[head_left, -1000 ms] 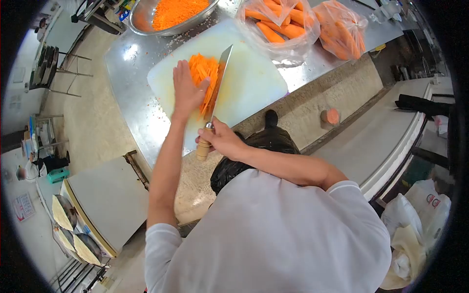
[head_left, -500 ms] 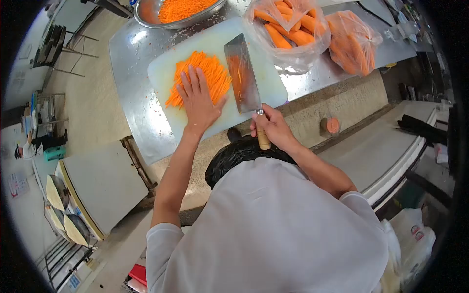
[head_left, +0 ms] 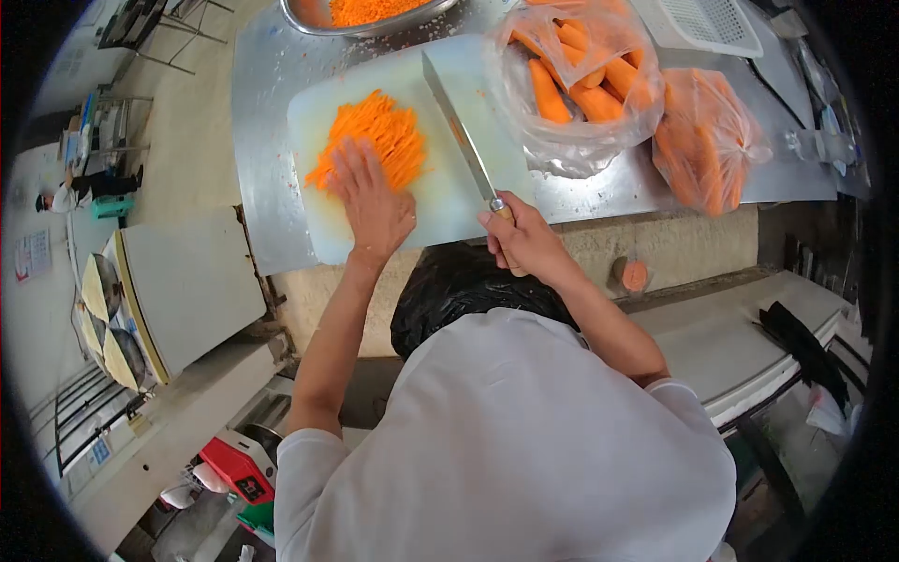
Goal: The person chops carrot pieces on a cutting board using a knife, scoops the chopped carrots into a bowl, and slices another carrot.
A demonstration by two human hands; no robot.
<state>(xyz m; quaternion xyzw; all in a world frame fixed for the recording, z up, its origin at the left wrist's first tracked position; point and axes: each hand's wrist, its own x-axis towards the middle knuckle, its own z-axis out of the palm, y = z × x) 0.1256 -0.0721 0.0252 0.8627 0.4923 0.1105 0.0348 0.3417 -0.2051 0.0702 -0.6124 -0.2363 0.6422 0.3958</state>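
Observation:
A heap of carrot strips (head_left: pixel 382 139) lies on the left half of a white cutting board (head_left: pixel 459 220). My left hand (head_left: pixel 368 201) rests on the near side of the heap with its fingers stretched out. In my right hand (head_left: pixel 532 242) is the wooden handle of a cleaver (head_left: pixel 461 136), the fingers wrapped round it. The blade points away from me over the board, to the right of the strips, and is seen nearly edge-on. Whether it touches the board I cannot tell.
Whole carrots (head_left: pixel 599 80) fill an open plastic bag (head_left: pixel 571 155) right of the board; a tied bag of carrots (head_left: pixel 707 150) is beside it. A metal bowl (head_left: pixel 393 26) of chopped carrot and a white basket (head_left: pixel 707 23) stand farther back. A black bag (head_left: pixel 459 295) hangs before me.
The cleaver blade has turned from showing its broad face to nearly edge-on. My left hand stays spread on the carrot strips, which are slightly shifted. The view has tilted a little.

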